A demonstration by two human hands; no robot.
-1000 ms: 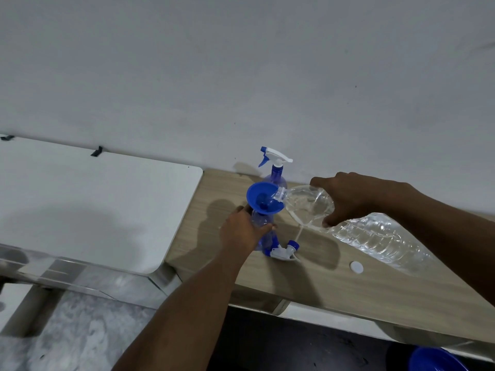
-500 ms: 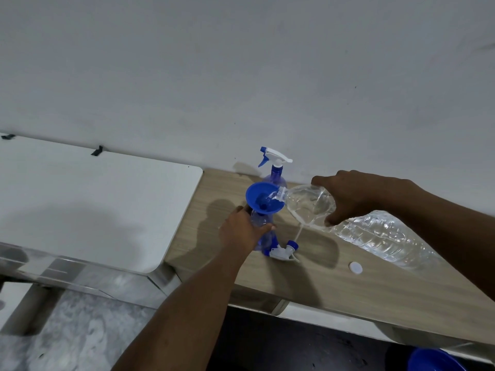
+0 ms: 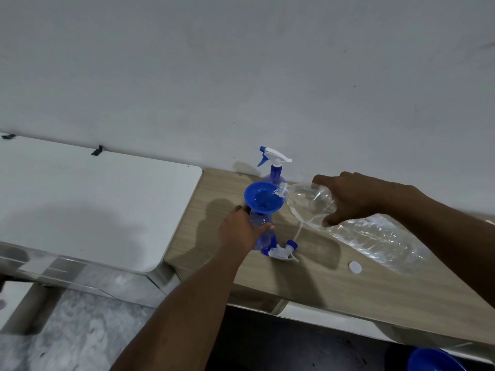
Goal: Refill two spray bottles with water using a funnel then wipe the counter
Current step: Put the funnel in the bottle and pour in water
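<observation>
Almost nothing has moved since a second ago: both hands keep their places and the pouring goes on. The left hand (image 3: pixel 241 231) has its fingers curled round the open spray bottle (image 3: pixel 265 240) standing on the counter (image 3: pixel 348 290), with the blue funnel (image 3: pixel 262 198) in its neck. The right hand (image 3: pixel 356 199) grips the tilted water bottle (image 3: pixel 375 236), whose mouth is over the funnel. The sprayer head (image 3: pixel 282 250) lies just beside the open bottle. The second spray bottle (image 3: pixel 276 175) stands by the wall with its sprayer on; its level I cannot tell. The wiping seems not yet started.

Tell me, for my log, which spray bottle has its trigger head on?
The rear bottle by the wall. The front bottle, in the left hand, carries the funnel; a trigger head lies alongside.
</observation>
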